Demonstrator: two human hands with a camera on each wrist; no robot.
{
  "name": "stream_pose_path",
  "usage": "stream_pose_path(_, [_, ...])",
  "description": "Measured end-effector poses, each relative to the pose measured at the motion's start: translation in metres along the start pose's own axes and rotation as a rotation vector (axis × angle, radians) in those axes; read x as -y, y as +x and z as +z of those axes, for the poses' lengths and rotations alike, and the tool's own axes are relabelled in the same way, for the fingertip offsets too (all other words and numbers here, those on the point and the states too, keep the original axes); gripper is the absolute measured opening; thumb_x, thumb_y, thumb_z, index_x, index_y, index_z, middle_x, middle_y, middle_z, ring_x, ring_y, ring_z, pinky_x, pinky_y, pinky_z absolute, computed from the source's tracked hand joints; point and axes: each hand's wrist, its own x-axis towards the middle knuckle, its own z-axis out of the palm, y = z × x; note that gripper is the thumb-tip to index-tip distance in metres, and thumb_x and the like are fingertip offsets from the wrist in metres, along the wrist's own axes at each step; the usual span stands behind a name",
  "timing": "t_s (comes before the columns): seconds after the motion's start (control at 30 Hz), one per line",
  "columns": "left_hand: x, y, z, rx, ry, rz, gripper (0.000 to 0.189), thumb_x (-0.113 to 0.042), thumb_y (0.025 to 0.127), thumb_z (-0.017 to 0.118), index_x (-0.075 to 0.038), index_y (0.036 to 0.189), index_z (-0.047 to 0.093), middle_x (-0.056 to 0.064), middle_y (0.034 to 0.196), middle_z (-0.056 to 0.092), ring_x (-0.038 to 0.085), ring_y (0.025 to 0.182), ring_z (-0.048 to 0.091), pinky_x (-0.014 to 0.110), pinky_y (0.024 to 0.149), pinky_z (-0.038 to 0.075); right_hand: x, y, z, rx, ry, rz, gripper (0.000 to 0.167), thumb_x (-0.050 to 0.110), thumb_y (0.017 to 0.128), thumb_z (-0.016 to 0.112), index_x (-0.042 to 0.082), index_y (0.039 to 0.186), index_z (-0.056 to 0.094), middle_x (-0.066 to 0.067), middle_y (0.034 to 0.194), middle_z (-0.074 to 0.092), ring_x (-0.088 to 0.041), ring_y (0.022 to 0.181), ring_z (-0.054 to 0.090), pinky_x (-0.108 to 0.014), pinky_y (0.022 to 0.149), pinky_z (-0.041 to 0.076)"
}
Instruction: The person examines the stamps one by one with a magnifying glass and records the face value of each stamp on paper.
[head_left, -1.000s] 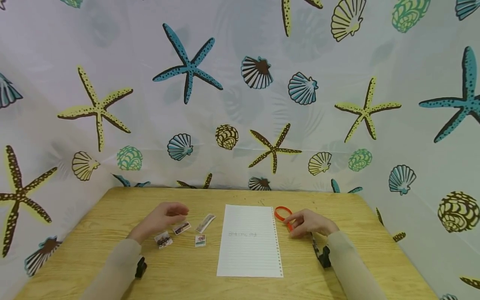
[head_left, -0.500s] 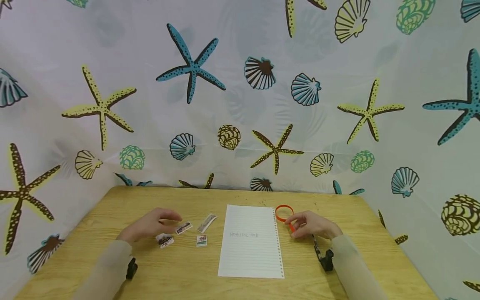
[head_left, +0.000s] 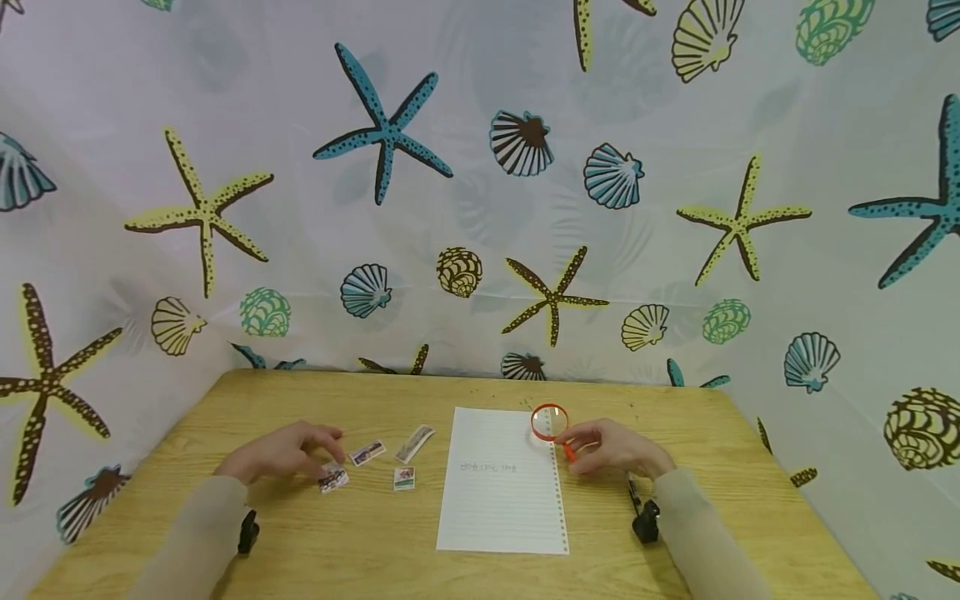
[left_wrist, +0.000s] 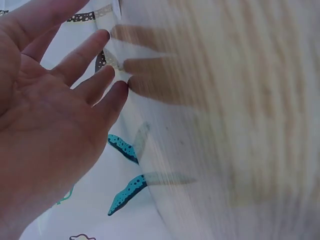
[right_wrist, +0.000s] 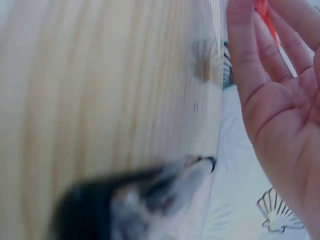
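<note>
My right hand [head_left: 615, 446] pinches the red handle of a magnifying glass [head_left: 570, 452]. Its round red-rimmed lens is raised over the upper right edge of a lined sheet of paper [head_left: 498, 508]. In the right wrist view a bit of the red handle [right_wrist: 267, 20] shows between the fingers. On the left, my left hand [head_left: 281, 450] reaches low over the table, palm down. Its fingers are loosely extended and the thumb tip is right at the leftmost stamp [head_left: 334, 479]. Close by lie a stamp with a dark picture [head_left: 367, 452], a long narrow stamp [head_left: 415, 444] and a small squarish stamp [head_left: 404, 478].
A dark pen [head_left: 633, 492] lies beneath my right wrist; blurred, a black and clear object [right_wrist: 140, 200] fills the lower part of the right wrist view. Faint handwriting crosses the paper. A curtain [head_left: 480, 208] printed with shells and starfish surrounds the wooden table [head_left: 360, 542].
My left hand has moved left and nearer, from beyond the stamps to the leftmost one. The right hand has lifted the magnifying glass off the table and shifted its lens left over the paper's edge.
</note>
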Motion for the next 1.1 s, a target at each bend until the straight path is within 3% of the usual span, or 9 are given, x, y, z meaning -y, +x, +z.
stream_pose_path(0.17, [0.001,0.000,0.000,0.015,0.005,-0.005,0.023,-0.001,0.080,0.072,-0.009,0.102,0.074,0.033,0.154,0.027,0.058,0.141,0.014,0.074,0.109,0.013,0.008,0.003,0.009,0.050,0.074,-0.030,0.043,0.004,0.087,0.072,-0.003,0.127,0.061,-0.020,0.108,0.069,-0.012,0.086,0.066,-0.029,0.073,0.058])
stream_pose_path(0.5, [0.005,0.003,0.003,0.037,-0.041,-0.006,0.022,0.002,0.078,0.072,-0.006,0.099,0.073,0.035,0.157,0.013,0.059,0.142,0.002,0.075,0.109,0.007,0.018,0.008,0.024,0.077,0.079,-0.025,0.038,0.002,0.088,0.071,-0.008,0.123,0.062,-0.024,0.108,0.071,-0.012,0.085,0.070,-0.033,0.076,0.060])
stream_pose_path(0.83, [0.005,0.003,0.005,0.025,0.006,-0.078,0.023,-0.002,0.080,0.074,-0.015,0.098,0.074,0.029,0.160,0.014,0.058,0.143,0.003,0.075,0.109,0.005,0.029,0.019,0.046,0.082,0.051,-0.048,0.033,0.004,0.089,0.070,-0.005,0.121,0.065,-0.021,0.107,0.072,-0.012,0.084,0.071,-0.032,0.075,0.060])
stream_pose_path(1.1, [0.005,-0.001,0.004,0.026,0.013,-0.045,0.022,-0.003,0.081,0.075,-0.014,0.100,0.074,0.030,0.159,0.014,0.060,0.142,0.003,0.076,0.108,0.008,0.039,0.035,0.063,0.113,0.041,-0.040,0.028,0.002,0.088,0.071,-0.002,0.115,0.069,-0.016,0.101,0.074,-0.011,0.080,0.070,-0.030,0.073,0.059])
